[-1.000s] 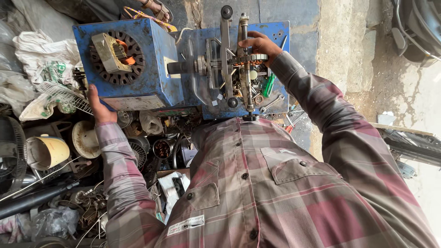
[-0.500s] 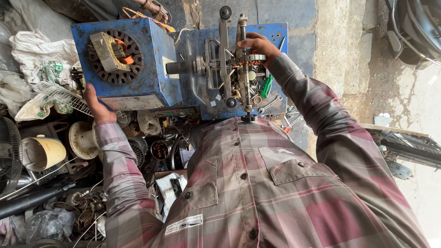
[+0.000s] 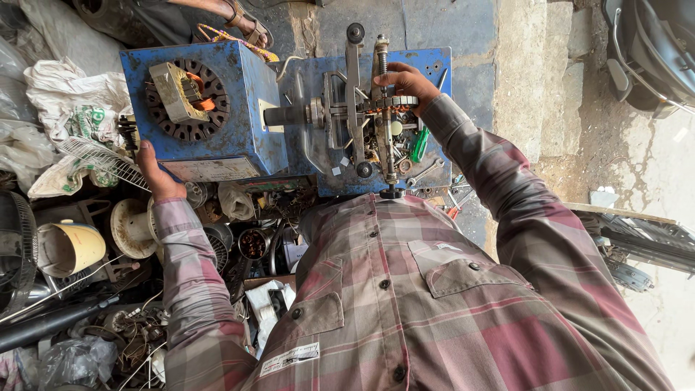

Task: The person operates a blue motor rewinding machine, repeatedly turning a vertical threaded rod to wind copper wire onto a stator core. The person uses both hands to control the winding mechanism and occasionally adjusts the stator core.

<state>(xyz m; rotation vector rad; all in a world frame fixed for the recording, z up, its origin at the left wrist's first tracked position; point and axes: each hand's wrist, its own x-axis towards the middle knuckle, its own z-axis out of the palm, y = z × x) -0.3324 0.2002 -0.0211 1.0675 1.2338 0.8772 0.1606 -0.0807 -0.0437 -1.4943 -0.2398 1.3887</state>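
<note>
Blue machine [image 3: 239,116]: upper centre of the frame, a blue metal box with a blue plate beside it carrying shafts and arms.
Stator [image 3: 184,94]: round laminated ring with a yellowish block, on the box's top face, upper left.
White sacks [image 3: 69,108]: crumpled at far left, one with green print.
Label plate [image 3: 210,168]: pale rectangle along the box's lower edge.
Cream bucket [image 3: 69,247]: left edge, lying among scrap.
Shirt label [image 3: 289,358]: white strip, bottom centre.
Left hand [image 3: 156,174]: fingers pressed flat against the box's lower left corner, gripping nothing.
Right hand [image 3: 405,80]: fingers curled around the toothed part [image 3: 394,103] on the upright shaft, upper centre.
Green-handled screwdriver [image 3: 420,145]: on the plate, just below the right hand.
</note>
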